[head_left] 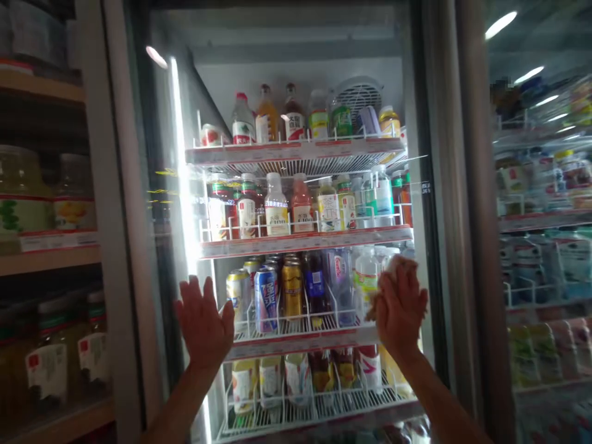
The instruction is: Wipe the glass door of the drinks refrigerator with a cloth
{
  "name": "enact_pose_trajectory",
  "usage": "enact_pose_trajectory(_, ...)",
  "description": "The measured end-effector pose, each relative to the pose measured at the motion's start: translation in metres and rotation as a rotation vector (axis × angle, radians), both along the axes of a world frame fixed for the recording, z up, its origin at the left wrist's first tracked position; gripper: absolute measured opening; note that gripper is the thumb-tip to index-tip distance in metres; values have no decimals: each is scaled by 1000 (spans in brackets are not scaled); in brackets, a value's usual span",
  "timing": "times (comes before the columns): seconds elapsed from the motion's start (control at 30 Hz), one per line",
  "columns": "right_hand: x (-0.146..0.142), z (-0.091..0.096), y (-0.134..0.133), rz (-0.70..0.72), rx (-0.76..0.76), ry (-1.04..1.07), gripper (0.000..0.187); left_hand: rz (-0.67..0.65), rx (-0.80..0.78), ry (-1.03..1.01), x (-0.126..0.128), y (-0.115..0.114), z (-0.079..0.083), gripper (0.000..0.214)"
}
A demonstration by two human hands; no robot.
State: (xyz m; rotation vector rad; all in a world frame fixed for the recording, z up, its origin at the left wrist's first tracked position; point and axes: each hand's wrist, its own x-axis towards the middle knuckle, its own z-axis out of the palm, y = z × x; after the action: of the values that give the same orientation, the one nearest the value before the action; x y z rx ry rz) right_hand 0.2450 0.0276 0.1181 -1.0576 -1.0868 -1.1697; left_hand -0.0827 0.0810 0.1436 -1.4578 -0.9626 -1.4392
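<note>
I face a drinks fridge with a glass door (296, 197). My left hand (203, 324) lies flat against the glass at the lower left, fingers spread. My right hand (400, 308) presses a crumpled light cloth (386, 277) against the glass at the lower right, its fingers bent over the cloth. Behind the glass, white wire shelves hold bottles (276, 206) on the upper levels and cans (266, 299) at hand height.
Wooden shelves (46, 259) with jars and bottles stand to the left. The grey door frame (467, 203) runs down the right side, and a second glass-fronted fridge (546, 234) with packaged goods stands beyond it.
</note>
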Motion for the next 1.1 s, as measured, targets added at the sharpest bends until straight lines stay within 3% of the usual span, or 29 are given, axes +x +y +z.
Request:
enact_pose_trajectory(0.03,0,0,-1,-10,14,52,52,-2,17,19,3,-1,1,66)
enact_pose_trajectory(0.1,-26,0,-1,35,-19,32,53,-17,33,84,13,-3,3,66)
enact_pose_trajectory(0.17,-64,-2,0,127,-118,-155,50,-34,26,158,25,-6,6,66)
enact_pose_trajectory(0.23,-83,-5,1,185,-168,-341,45,-44,15,204,36,-10,7,68)
enact_pose_trajectory(0.3,-66,-5,1,172,-127,-351,45,-40,25,213,43,-12,8,69)
enact_pose_trajectory(0.4,-12,-1,-2,69,31,-93,51,-34,24,204,46,-12,7,70)
enact_pose_trajectory(0.47,2,2,-4,54,96,26,51,-35,23,196,46,-12,7,70)
enact_pose_trajectory(0.67,-50,-1,0,157,-108,-218,49,-58,19,199,43,-11,7,69)
enact_pose_trajectory(0.73,-32,6,1,108,-72,-209,50,-65,23,201,43,-11,7,68)
enact_pose_trajectory(0.83,8,22,1,-35,63,58,54,-71,27,186,44,-11,7,69)
enact_pose_trajectory(0.9,8,27,1,-51,86,152,57,-75,17,179,44,-10,7,71)
enact_pose_trajectory(1.03,-37,16,2,84,-89,-217,56,-77,15,183,42,-10,7,70)
enact_pose_trajectory(1.1,-38,13,2,92,-94,-280,54,-73,20,186,41,-10,7,70)
